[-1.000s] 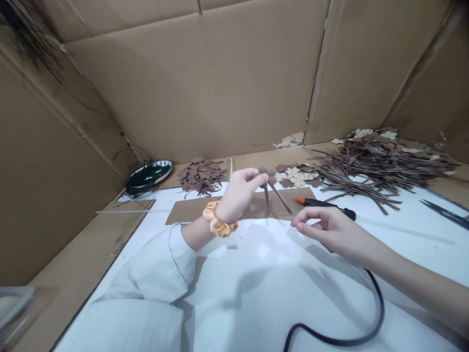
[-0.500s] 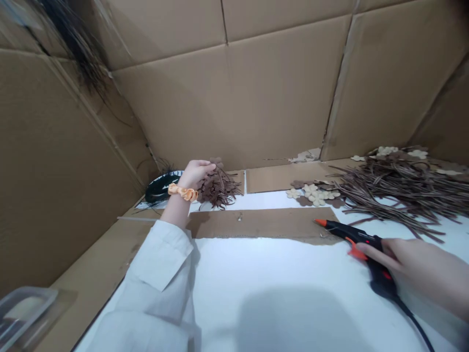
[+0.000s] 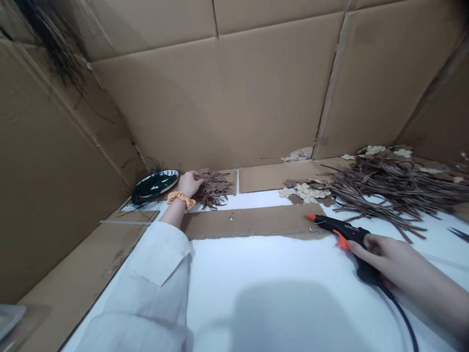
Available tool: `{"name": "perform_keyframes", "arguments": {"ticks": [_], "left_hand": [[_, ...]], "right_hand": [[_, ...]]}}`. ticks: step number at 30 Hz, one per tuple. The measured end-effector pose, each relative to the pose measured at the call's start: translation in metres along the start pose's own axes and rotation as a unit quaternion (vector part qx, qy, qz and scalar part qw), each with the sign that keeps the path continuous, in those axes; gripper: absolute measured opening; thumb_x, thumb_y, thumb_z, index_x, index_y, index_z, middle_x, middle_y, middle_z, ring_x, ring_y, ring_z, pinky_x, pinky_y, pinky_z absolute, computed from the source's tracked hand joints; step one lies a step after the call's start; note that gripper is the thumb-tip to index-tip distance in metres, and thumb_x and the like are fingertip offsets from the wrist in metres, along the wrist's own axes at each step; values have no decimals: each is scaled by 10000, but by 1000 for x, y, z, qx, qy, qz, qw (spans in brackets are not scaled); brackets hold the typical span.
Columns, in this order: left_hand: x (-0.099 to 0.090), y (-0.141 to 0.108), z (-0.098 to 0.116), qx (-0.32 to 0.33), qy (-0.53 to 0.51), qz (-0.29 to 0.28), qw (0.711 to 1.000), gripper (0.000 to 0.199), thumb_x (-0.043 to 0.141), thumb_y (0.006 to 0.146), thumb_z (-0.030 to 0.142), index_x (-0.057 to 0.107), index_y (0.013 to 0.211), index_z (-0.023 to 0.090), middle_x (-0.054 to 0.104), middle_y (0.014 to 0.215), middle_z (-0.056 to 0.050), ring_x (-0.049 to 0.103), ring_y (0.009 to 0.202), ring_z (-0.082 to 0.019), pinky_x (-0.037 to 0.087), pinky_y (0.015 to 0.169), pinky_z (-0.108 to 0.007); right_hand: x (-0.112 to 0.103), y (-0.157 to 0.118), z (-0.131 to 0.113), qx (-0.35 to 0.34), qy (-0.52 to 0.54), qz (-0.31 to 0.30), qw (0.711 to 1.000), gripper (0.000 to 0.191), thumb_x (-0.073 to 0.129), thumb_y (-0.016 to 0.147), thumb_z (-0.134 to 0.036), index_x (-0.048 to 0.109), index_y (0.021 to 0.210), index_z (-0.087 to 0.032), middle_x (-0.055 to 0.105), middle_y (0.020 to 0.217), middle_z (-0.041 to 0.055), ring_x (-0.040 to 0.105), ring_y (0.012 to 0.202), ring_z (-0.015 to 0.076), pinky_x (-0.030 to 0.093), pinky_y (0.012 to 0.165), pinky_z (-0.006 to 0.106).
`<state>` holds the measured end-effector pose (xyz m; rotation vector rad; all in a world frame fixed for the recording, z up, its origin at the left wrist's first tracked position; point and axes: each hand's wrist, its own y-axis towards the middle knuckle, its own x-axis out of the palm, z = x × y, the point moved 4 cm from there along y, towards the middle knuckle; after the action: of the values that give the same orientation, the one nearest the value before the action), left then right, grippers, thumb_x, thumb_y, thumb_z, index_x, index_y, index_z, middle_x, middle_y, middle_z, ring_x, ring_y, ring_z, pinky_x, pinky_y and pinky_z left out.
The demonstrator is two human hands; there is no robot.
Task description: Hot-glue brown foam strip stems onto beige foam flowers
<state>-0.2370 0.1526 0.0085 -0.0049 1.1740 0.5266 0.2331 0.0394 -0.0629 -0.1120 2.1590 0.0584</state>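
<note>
Left hand (image 3: 191, 184) stretched far out, fingers bunched right against the brown leaf cutouts (image 3: 216, 190), can't tell if they're pinching anything! Right hand (image 3: 381, 254) closed around the glue gun (image 3: 339, 233), nozzle pointing left, just over the end of the cardboard strip (image 3: 249, 222). Plenty of open white surface (image 3: 278, 283) between the arms, with brown stems (image 3: 384, 188) heaped beyond the gun!

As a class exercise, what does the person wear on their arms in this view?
The left arm wears a loose white long sleeve with a wide, squared cuff flap, and a ruffled orange scrunchie circles its wrist. The right forearm shows no sleeve or band.
</note>
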Motion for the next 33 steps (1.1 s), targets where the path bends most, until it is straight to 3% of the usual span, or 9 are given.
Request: {"name": "perform_keyframes", "arguments": {"ticks": [5, 9, 11, 13, 16, 19, 23, 28, 33], "left_hand": [[-9, -10, 20, 40, 99, 44, 993, 362, 590, 769, 277, 595, 1057, 57, 588, 1138, -246, 516, 1121, -398, 385, 925, -469], [-16, -33, 74, 136, 131, 82, 979, 378, 424, 858, 284, 548, 1146, 73, 504, 1256, -236, 412, 1228, -396, 288, 1013, -512], [-6, -58, 109, 249, 136, 22, 959, 364, 391, 886, 357, 596, 1065, 115, 606, 1103, -176, 541, 1080, -340, 389, 935, -449], [13, -90, 135, 343, 127, -116, 924, 391, 398, 886, 439, 625, 994, 140, 654, 994, -132, 613, 917, -294, 459, 818, -391], [34, -125, 158, 411, 118, -169, 888, 380, 396, 903, 394, 613, 1076, 135, 644, 1079, -138, 604, 991, -299, 448, 867, -400], [52, -126, 173, 414, 107, -177, 886, 354, 349, 932, 321, 602, 1099, 138, 636, 1105, -134, 606, 1007, -278, 451, 873, -381], [82, -94, 197, 399, 94, -175, 895, 323, 330, 950, 249, 586, 1122, 152, 632, 1077, -121, 595, 1030, -236, 449, 878, -341], [126, -78, 212, 350, 73, -173, 918, 266, 476, 925, 279, 572, 1128, 138, 606, 1091, -98, 607, 933, -195, 497, 820, -382], [132, -87, 208, 293, 11, -149, 944, 258, 543, 896, 303, 581, 1083, 130, 601, 1111, -84, 588, 1000, -204, 487, 873, -423]], "right_hand": [[1, 2, 8, 101, 119, 5, 988, 438, 504, 774, -581, 326, 581, -230, 381, 466, -42, 373, 381, 107, 294, 385, 251], [-6, 0, -4, 78, 189, 42, 978, 437, 570, 729, -578, 364, 601, -214, 359, 524, -48, 326, 467, 92, 251, 423, 227], [-11, -3, -13, 69, 224, 67, 970, 444, 592, 711, -571, 366, 591, -208, 354, 540, -47, 338, 500, 96, 258, 445, 223], [-13, -6, -20, 91, 276, 65, 955, 447, 589, 711, -586, 373, 606, -208, 350, 552, -49, 355, 504, 98, 284, 449, 224], [-13, -10, -24, 134, 346, 43, 928, 454, 557, 736, -620, 403, 645, -203, 365, 573, -50, 381, 501, 97, 329, 452, 225], [-18, -10, -22, 141, 359, 73, 920, 467, 562, 735, -627, 401, 638, -199, 372, 567, -54, 382, 503, 89, 323, 454, 216], [-21, -8, -20, 135, 372, 106, 912, 428, 566, 745, -602, 445, 700, -193, 428, 583, -46, 420, 517, 97, 350, 470, 223], [-25, -11, -24, 142, 362, 138, 911, 368, 589, 754, -533, 488, 821, -186, 520, 640, -19, 479, 570, 123, 384, 512, 241], [-25, -12, -26, 132, 384, 129, 904, 333, 572, 775, -512, 481, 824, -196, 522, 646, -22, 477, 556, 122, 382, 498, 242]]}}
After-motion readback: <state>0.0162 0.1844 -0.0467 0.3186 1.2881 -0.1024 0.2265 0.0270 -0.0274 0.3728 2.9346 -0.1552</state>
